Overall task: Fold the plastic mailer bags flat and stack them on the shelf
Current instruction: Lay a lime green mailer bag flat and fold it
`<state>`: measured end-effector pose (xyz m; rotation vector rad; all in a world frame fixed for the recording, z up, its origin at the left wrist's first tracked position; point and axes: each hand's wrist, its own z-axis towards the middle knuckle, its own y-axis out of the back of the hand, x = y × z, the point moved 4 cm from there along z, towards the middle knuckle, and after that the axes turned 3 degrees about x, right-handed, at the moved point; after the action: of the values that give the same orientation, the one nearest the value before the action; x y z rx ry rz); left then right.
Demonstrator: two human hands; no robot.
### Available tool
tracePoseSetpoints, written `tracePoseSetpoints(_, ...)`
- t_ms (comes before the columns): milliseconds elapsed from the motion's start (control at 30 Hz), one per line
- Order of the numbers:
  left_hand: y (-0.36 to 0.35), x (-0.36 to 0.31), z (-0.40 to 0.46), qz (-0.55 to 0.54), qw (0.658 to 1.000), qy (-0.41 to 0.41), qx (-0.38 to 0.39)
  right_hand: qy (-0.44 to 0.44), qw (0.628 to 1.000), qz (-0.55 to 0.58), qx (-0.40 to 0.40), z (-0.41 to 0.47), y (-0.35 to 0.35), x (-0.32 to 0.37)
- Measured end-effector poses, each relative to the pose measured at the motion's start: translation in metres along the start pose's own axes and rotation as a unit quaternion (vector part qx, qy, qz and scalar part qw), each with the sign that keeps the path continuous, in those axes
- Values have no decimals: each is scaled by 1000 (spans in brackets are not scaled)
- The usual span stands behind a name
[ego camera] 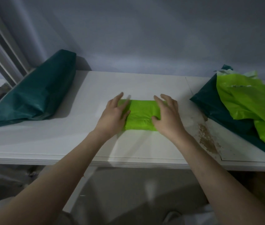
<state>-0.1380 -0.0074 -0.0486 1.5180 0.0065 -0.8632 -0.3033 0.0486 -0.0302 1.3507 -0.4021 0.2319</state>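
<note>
Green folded mailer [140,116] lying long axis left-right on shelf [63,143]; left hand [114,118], right hand [166,118] pressing ends, fingers [158,101] straight, gripping nothing.

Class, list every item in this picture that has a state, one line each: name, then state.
bright green mailer: folded small, flat on the shelf
left hand: open, pressing it
right hand: open, pressing it
dark green bag: bulky, propped up
loose green bags: unfolded, heaped
shelf: surface chipped
</note>
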Motion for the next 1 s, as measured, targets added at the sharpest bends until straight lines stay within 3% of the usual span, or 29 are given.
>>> tracePoseSetpoints(100, -9, -11, -7, -15, 999, -33, 35, 70, 996, -43, 38, -6, -18, 18)
tracePoseSetpoints(233, -25, -9, -9, 7, 997, -38, 63, 36, 992, -69, 102, -14, -40, 18)
tracePoseSetpoints(433, -40, 6, -8, 163, 976, -87, 111, 22, 986, -102, 129, -15, -43, 18)
tracePoseSetpoints(567, -39, 5, -6, 162, 974, -73, 140, 22, 984, -103, 146, -13, -41, 18)
tracePoseSetpoints(633, -35, 3, -7, 108, 980, -60, 155, 20, 984, -99, 147, -13, -41, 18)
tracePoseSetpoints(767, -17, 2, -15, -33, 995, -8, 90, 22, 988, -106, 109, -13, -39, 18)
tracePoseSetpoints(900, -2, 4, -27, 15, 999, -41, 13, 44, 992, -118, 27, -5, -29, 19)
tracePoseSetpoints(1000, 5, 6, -35, 100, 994, -50, -1, 64, 992, -100, -35, -7, -23, 34)
